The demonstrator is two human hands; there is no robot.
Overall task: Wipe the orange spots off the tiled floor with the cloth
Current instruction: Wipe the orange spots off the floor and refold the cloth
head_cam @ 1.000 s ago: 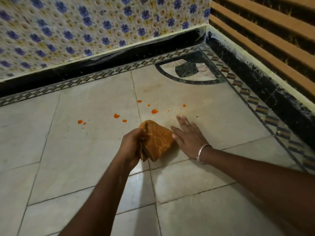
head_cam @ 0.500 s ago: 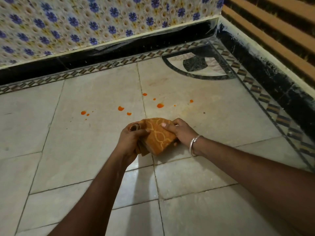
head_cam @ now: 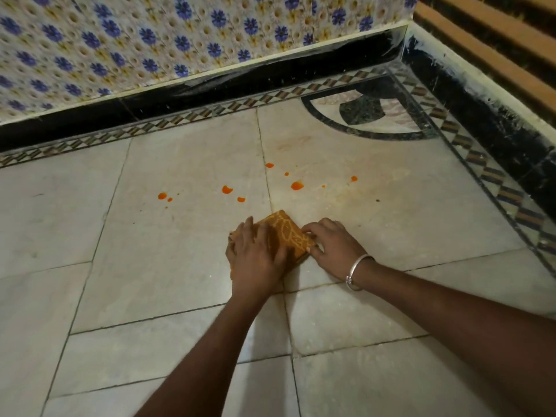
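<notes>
We see the folded orange cloth [head_cam: 287, 234] lying on the tiled floor [head_cam: 168, 254], just on the near side of the orange spots [head_cam: 297, 185], which are scattered across two tiles and not touched by it. Our left hand [head_cam: 255, 254] lies palm down over the cloth's left part, fingers spread flat and pressing rather than gripping. Our right hand [head_cam: 334, 246], a silver bangle [head_cam: 356, 272] on its wrist, has its curled fingertips at the cloth's right edge, the thumb at the near corner.
</notes>
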